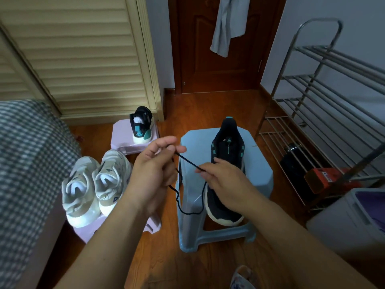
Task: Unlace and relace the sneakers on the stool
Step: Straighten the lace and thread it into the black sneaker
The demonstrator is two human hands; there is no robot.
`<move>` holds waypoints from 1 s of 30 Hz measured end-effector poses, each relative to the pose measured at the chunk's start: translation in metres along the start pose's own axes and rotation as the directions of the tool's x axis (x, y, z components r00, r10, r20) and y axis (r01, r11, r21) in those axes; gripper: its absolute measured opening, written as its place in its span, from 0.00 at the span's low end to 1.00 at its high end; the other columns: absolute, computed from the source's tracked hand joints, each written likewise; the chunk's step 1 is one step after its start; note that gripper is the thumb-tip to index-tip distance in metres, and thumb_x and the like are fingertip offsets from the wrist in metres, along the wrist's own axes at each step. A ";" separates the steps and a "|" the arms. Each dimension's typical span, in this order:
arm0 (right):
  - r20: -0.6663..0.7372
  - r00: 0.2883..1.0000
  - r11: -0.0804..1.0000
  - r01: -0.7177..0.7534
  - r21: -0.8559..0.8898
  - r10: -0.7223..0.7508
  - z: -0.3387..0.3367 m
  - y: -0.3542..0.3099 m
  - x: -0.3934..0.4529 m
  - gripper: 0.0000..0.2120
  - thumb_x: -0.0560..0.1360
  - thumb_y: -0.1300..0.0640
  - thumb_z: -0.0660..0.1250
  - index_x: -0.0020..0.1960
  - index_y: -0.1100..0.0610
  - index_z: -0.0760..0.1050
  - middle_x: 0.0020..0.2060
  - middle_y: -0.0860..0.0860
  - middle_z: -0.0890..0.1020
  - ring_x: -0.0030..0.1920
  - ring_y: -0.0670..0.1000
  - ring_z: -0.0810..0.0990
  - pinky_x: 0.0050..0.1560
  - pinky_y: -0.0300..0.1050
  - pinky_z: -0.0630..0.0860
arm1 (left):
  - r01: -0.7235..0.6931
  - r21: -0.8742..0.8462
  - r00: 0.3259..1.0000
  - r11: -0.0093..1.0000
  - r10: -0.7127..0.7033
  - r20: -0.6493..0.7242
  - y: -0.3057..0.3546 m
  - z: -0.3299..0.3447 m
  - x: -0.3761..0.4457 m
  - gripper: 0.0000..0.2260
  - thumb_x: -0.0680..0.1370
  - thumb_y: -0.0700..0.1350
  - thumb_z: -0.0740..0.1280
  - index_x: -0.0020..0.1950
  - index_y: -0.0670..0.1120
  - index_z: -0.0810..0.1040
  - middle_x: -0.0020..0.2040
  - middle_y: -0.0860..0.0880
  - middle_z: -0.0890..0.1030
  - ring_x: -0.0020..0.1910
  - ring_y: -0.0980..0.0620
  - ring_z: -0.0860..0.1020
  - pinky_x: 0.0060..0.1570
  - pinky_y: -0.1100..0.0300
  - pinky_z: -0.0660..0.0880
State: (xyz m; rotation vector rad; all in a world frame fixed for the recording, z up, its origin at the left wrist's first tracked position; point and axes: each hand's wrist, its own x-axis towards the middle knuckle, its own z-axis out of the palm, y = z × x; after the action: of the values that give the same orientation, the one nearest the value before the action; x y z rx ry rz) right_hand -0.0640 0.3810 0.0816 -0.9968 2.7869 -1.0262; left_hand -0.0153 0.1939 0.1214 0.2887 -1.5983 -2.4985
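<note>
While hands [154, 170] [220, 178] pinch — lace [187, 160] taut.

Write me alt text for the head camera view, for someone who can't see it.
Two hands stretch a black shoelace between them, the left hand pinching one end and the right hand pinching it above a black sneaker on a blue stool. A white pair and another black sneaker sit on pink stools to the left.

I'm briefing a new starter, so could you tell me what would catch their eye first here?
A thin black shoelace stretched between the left hand and right hand, centre frame. Behind it, a black knit sneaker on a pale blue plastic stool; left, two white sneakers.
</note>
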 end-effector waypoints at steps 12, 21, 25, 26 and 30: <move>0.190 0.974 0.961 0.165 -0.221 -0.124 -0.003 0.006 -0.022 0.12 0.83 0.54 0.62 0.50 0.53 0.84 0.45 0.38 0.74 0.55 0.41 0.65 0.74 0.35 0.50 | 0.179 -0.200 0.778 0.963 -0.262 -0.570 -0.003 -0.110 0.040 0.07 0.85 0.43 0.54 0.57 0.49 0.71 0.30 0.53 0.68 0.19 0.57 0.57 0.17 0.65 0.53; 0.065 0.993 0.884 -0.117 0.452 0.099 -0.009 -0.047 -0.020 0.17 0.81 0.40 0.58 0.52 0.46 0.82 0.41 0.37 0.81 0.50 0.37 0.77 0.56 0.34 0.71 | -0.130 0.485 0.934 0.865 -0.057 0.352 0.009 -0.010 -0.023 0.02 0.83 0.38 0.63 0.53 0.43 0.70 0.37 0.44 0.79 0.25 0.53 0.70 0.24 0.62 0.66; -0.050 0.917 0.688 -0.259 0.678 0.395 -0.006 -0.056 -0.021 0.16 0.83 0.46 0.60 0.49 0.52 0.84 0.34 0.53 0.81 0.41 0.59 0.80 0.47 0.56 0.79 | -0.244 0.613 0.930 0.751 0.001 0.369 -0.006 0.009 -0.031 0.06 0.82 0.40 0.66 0.53 0.40 0.69 0.37 0.46 0.84 0.37 0.46 0.78 0.43 0.48 0.75; -0.032 0.842 0.604 -0.360 0.712 0.539 -0.009 -0.052 -0.020 0.17 0.83 0.45 0.60 0.48 0.52 0.84 0.35 0.51 0.81 0.40 0.56 0.80 0.45 0.52 0.78 | -0.230 0.626 0.936 0.745 -0.007 0.352 -0.008 0.009 -0.029 0.06 0.82 0.41 0.66 0.53 0.42 0.69 0.37 0.47 0.84 0.35 0.42 0.76 0.40 0.45 0.73; 0.230 0.763 0.142 -0.387 0.911 0.604 -0.030 -0.034 -0.018 0.15 0.82 0.49 0.63 0.48 0.61 0.79 0.29 0.49 0.70 0.27 0.45 0.65 0.28 0.39 0.65 | -0.185 0.690 0.940 0.700 -0.080 0.332 -0.014 0.007 -0.027 0.06 0.82 0.42 0.66 0.52 0.44 0.70 0.39 0.47 0.85 0.29 0.48 0.68 0.33 0.51 0.67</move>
State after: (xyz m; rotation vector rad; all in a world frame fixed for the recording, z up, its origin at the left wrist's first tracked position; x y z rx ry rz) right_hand -0.0366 0.3889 0.1215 0.2491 1.6359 -2.1661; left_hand 0.0086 0.2129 0.1133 -0.1277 -2.6405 -1.8108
